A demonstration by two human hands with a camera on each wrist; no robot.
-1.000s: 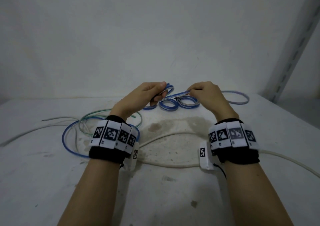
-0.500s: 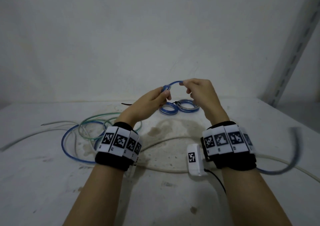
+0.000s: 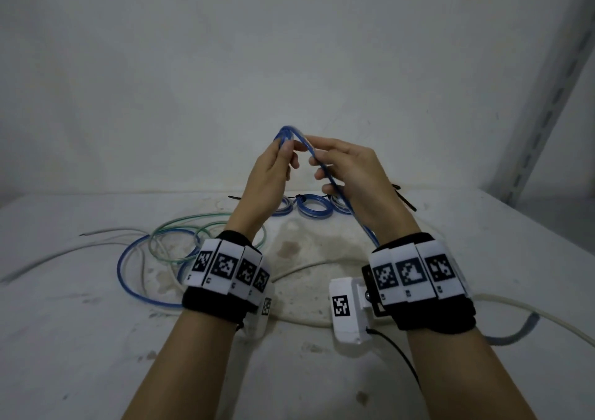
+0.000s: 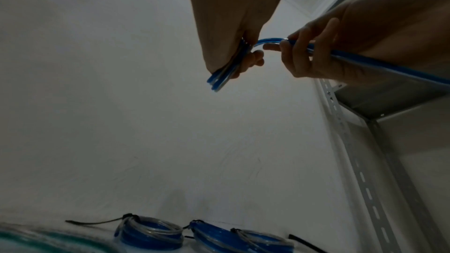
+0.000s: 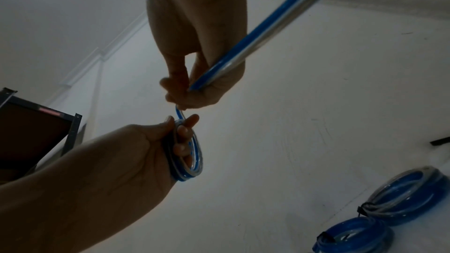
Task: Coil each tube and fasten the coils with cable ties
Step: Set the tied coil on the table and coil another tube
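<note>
white tabletop: tied coils lying far; my left hand pinching a part-wound blue tube, my right hand feeding it; loose tubes waiting left.

Both my forearms reach forward, raised off the surface, each wrist wrapped in a black band with white marker tags. My left hand is lifted in front of me, thumb and fingers curled in a closed grip around a small blue coil, fingertips poking through its loop. My right hand sits just beside it at about the same height, fingers bent, pinching the blue tube that runs back along my palm toward the wrist.
</note>
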